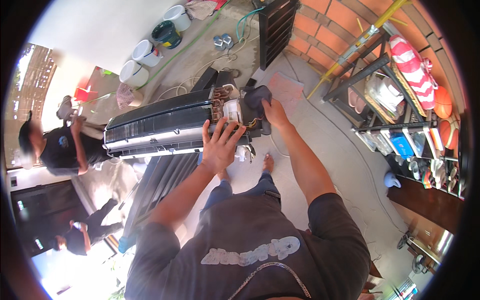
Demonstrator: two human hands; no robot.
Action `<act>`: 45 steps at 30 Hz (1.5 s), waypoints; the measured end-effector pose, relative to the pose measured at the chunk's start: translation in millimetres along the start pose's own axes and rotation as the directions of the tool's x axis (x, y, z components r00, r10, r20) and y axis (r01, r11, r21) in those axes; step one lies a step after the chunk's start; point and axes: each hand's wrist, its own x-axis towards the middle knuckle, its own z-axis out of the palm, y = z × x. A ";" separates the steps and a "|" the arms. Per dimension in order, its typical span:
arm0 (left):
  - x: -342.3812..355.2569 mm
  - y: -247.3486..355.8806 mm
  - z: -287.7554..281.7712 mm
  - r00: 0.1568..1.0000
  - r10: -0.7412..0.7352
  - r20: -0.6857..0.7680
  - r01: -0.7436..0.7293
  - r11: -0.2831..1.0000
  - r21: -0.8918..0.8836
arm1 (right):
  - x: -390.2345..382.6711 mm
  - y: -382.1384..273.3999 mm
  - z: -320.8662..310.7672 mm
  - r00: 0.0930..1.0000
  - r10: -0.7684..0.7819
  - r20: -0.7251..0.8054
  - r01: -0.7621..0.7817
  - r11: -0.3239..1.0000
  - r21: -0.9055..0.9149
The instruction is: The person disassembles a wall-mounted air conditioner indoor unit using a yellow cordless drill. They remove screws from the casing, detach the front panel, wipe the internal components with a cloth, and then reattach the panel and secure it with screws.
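Note:
A long indoor air-conditioner unit (165, 118) lies across in front of me with its cover off. Black fins run along it, and copper pipes (218, 102) and some wires show at its right end. Spread over the unit's near edge, close to that end, is my left hand (220, 149), its fingers apart. My right hand (275, 114) is closed on a dark grey cloth (257, 98), which it presses against the right end of the unit. The cloth hides part of that end.
A slatted dark bench (162, 185) stands below the unit at left. Several buckets (134, 74) line the wall by a green hose (197, 37). Two other people (57, 145) are at left. A loaded shelf rack (380, 95) stands at right, and a cable (357, 155) crosses the floor.

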 end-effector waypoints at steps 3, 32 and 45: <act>5.6 4.9 -8.8 0.995 -0.058 -0.076 0.050 0.993 -0.105 | -10.4 -25.4 -24.6 0.988 -0.149 -0.043 0.138 0.971 -0.194; -25.3 12.0 -23.5 0.878 -0.422 -0.225 0.397 0.905 -0.150 | -47.1 -119.5 -31.0 0.768 -0.443 0.463 0.383 0.896 0.223; -32.1 6.0 -31.6 0.894 -0.411 -0.177 0.366 0.899 -0.240 | -47.6 -153.7 -23.2 0.824 -0.325 0.465 0.417 0.903 -0.108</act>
